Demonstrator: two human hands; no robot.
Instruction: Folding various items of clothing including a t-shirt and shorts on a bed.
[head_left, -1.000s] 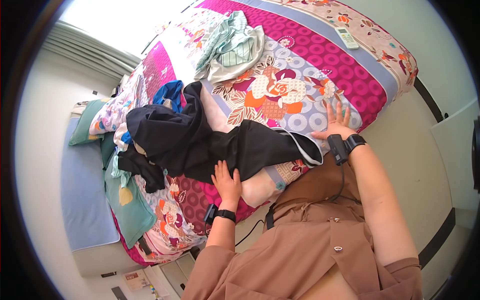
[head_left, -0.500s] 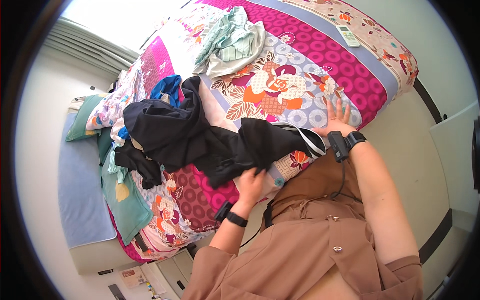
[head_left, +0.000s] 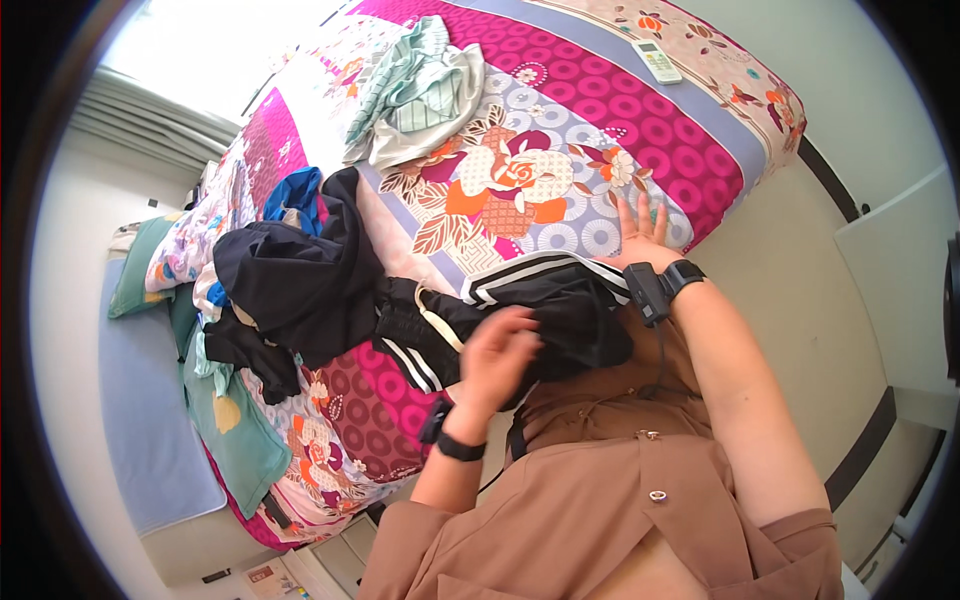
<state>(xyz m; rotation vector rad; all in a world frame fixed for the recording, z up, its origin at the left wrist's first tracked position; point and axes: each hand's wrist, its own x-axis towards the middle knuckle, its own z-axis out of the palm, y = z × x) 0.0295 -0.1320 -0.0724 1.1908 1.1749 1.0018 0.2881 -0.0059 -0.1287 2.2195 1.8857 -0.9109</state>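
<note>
Black shorts with white side stripes and a pale drawstring lie spread at the near edge of the bed. Over their middle hovers my left hand, blurred by motion, its loosely bent fingers apart and no cloth visible in them. My right hand rests open on the flowered bedspread, fingers spread, just beyond the striped edge of the shorts. To the left, a dark navy garment lies heaped against the waistband, with a blue garment behind it.
Pale green striped and grey clothes are piled at the bed's far side. A white remote control sits near the far right edge. Green pillows and a small black garment are at the left. A cabinet stands at lower left.
The black shorts have been turned and spread, so their waistband, drawstring and white stripes now show. My left hand has come up off the cloth edge; my right hand stays on the bed.
</note>
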